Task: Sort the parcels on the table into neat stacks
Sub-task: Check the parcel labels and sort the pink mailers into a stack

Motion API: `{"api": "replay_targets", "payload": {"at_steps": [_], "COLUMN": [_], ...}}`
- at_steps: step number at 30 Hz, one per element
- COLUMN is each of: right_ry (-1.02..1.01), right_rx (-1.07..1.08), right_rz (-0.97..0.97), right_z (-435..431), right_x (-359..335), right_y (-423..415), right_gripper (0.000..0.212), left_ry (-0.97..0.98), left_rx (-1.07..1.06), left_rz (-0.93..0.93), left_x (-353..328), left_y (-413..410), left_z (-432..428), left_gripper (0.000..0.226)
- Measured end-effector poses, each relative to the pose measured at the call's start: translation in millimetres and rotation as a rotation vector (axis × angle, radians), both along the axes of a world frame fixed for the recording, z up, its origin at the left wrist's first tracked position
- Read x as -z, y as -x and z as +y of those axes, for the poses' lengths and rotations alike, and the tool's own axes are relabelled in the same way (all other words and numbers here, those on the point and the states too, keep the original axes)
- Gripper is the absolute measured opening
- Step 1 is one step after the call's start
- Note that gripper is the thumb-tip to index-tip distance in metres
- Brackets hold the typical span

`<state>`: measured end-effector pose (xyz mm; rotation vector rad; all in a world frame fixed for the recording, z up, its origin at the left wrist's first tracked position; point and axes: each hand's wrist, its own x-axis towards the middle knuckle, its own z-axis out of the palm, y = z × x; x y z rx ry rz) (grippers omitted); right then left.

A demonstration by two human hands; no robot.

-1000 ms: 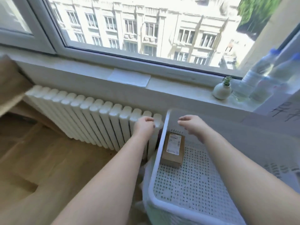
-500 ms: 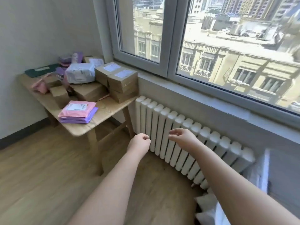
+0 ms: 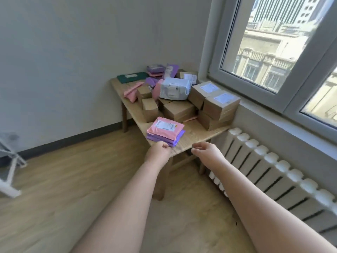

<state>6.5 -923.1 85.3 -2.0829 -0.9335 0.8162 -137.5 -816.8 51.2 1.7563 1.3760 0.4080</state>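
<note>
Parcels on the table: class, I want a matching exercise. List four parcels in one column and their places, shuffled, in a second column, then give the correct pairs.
Column 1
1. pink mailer with a white label
2. dark green flat parcel
3. grey-white bag parcel
4. labelled cardboard boxes

Column 2
A. far end of the table, by the wall
B. on top of the purple mailers at the near edge
C. resting on plain cardboard boxes mid-pile
D. table side next to the window

Pairs: 1-B, 2-A, 3-C, 4-D

Left hand (image 3: 159, 151) — now at table (image 3: 196, 133) edge
</note>
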Motion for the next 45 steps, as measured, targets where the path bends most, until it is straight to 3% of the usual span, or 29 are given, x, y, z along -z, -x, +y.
{"api": "replay_targets", "payload": {"at_steps": [20,35,45], "right_ry": [-0.085,-0.043,-0.089], "right_rx": [-0.093,0.230,0.323], "right_rz": [0.095,0.130,0.160], "right_z": [387.0,607.5,761.9], "right_x": [27.4,53.7,73.7], "right_y": [2.1,36.6,-18.3], "right_gripper": [0.031,0.031,0.032], "left_ry": [-0.016,0.068,0.042], "left_rx": [-0.119,0.148,0.176], "left_rz": [-0.019,0.069,0.139], "left_x": [-9.4,27.4,43.8], "left_y": [7.6,22.3,-30.4], "left_z": [338.8,610.6,768.0], "left_gripper": [0.036,0.035,0.032]}}
